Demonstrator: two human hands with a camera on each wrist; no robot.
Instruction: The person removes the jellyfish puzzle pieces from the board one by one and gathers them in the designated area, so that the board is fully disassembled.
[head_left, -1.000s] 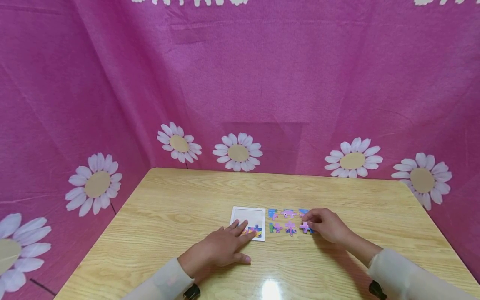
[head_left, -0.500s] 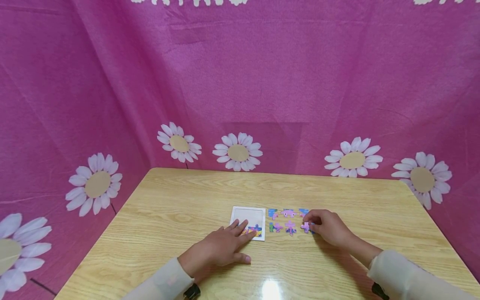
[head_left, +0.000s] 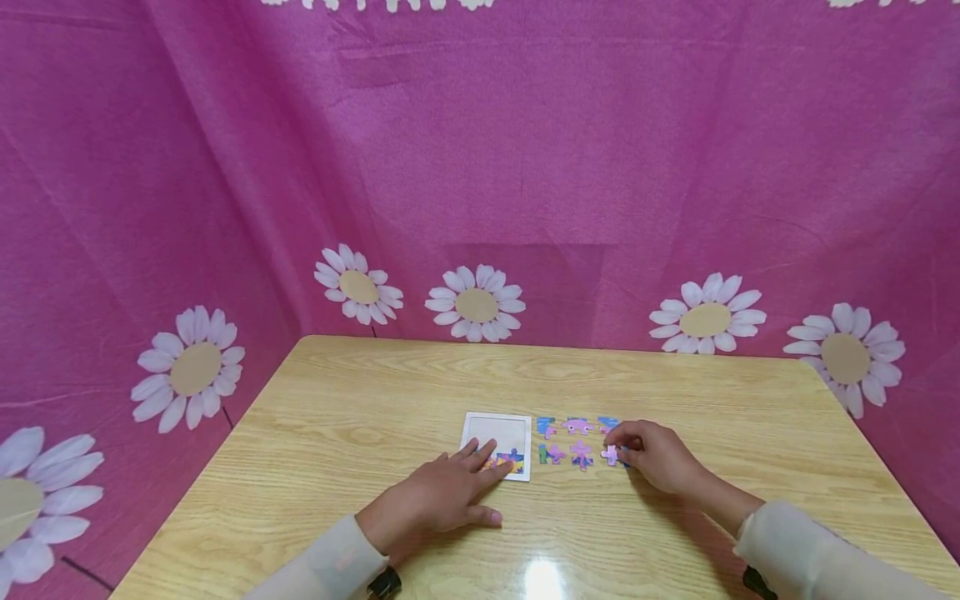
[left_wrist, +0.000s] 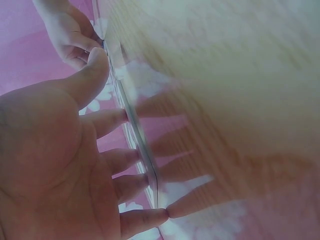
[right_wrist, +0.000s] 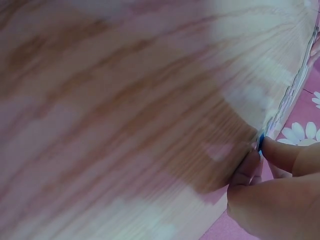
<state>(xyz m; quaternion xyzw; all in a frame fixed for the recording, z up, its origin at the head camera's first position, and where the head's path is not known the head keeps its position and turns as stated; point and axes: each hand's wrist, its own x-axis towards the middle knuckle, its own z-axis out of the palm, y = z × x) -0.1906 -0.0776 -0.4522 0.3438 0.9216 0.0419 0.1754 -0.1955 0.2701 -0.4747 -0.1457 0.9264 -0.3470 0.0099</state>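
A white square puzzle tray lies on the table, with joined yellow, blue and pink pieces along its near side. My left hand lies spread over the tray's near left part, covering some of those pieces. In the left wrist view the fingertips meet the tray's edge. With thumb and fingers, my right hand pinches a pink and blue jigsaw piece at the right end of the near row. In the right wrist view, only a blue bit of that piece shows between the fingers.
Several loose jigsaw pieces stand in two rows right of the tray, among them a pink one with eyes and a pink one with a blue base. A pink flowered curtain rises behind the wooden table.
The piece in my right hand has shifted very slightly to the right, away from its neighbour. My left hand and the tray stay where they were.
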